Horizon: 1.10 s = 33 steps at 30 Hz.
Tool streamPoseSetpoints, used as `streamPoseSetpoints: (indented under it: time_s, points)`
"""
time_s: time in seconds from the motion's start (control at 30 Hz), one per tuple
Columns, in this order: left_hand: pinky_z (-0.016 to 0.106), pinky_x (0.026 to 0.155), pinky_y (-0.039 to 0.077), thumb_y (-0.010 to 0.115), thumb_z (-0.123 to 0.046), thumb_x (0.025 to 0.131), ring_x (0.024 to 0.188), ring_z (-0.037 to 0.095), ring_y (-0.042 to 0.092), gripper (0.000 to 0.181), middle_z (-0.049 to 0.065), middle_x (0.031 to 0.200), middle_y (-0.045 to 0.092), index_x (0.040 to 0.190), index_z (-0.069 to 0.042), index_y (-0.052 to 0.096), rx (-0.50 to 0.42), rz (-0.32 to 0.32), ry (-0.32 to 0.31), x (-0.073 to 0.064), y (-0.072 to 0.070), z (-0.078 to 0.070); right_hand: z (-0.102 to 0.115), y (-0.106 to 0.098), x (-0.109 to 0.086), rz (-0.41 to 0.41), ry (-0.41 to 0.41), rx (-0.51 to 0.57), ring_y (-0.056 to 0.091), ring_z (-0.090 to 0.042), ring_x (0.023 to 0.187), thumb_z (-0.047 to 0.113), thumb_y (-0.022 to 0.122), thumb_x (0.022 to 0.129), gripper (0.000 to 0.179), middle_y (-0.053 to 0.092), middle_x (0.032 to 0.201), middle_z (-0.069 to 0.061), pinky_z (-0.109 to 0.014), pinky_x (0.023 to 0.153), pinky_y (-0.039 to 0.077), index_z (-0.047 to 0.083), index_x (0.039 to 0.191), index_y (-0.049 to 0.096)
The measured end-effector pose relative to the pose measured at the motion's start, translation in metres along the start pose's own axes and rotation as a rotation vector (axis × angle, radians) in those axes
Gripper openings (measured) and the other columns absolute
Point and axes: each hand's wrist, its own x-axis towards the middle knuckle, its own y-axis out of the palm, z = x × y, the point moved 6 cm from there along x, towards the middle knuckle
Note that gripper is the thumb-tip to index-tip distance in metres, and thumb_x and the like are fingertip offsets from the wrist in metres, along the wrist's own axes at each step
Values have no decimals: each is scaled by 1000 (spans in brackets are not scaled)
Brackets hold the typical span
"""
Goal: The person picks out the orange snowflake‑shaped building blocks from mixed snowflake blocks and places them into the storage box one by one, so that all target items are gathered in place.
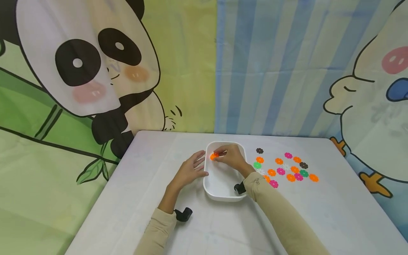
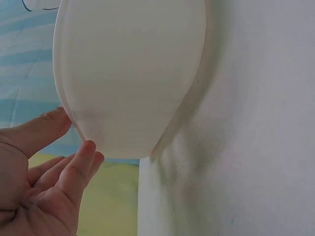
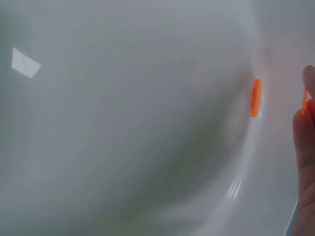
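My right hand [image 1: 234, 157] reaches over the white plastic tray [image 1: 224, 197] and pinches a thin orange flower-shaped piece [image 3: 304, 101] between thumb and fingers. A second orange flower-shaped piece [image 3: 256, 98] lies inside the tray, up against the curved foot of its wall. In the head view the two orange pieces overlap near the tray's left side. My left hand [image 1: 188, 171] is at the tray's left side with its fingers extended. The left wrist view shows its thumb and a fingertip right at the rim.
Right of the tray, several flower-shaped pieces [image 1: 290, 177] in orange, pink, green, white and dark brown are scattered on the white table [image 1: 344, 212]. A printed cloth backdrop [image 1: 188, 67] hangs behind the table. Each wrist wears a black camera [image 1: 183, 214].
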Motion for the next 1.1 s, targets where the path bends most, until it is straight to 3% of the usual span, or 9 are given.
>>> streamPoseSetpoints:
  time_s: [0.5, 0.9, 1.1]
  points:
    - [31, 101, 47, 81, 6, 74, 137, 24, 40, 96, 7, 155, 33, 153, -7, 28, -40, 9, 11, 0, 0, -1, -3, 13, -5, 101, -81, -120, 67, -17, 81, 7, 85, 73, 23, 74, 88, -5, -29, 79, 59, 2, 94, 77]
    - [42, 106, 42, 78, 11, 75, 140, 32, 34, 99, 14, 157, 27, 154, -2, 20, -54, 47, -3, 2, 1, -2, -6, 19, -4, 156, -59, -176, 67, -15, 81, 10, 88, 71, 25, 74, 89, -5, -29, 79, 59, 3, 92, 77]
    - [46, 106, 41, 75, 12, 77, 139, 39, 32, 94, 21, 156, 25, 152, 3, 20, -48, 67, -2, -8, 3, -25, -8, 20, -3, 159, -85, -173, 68, -17, 83, 10, 88, 71, 26, 74, 91, -6, -29, 79, 59, 2, 93, 77]
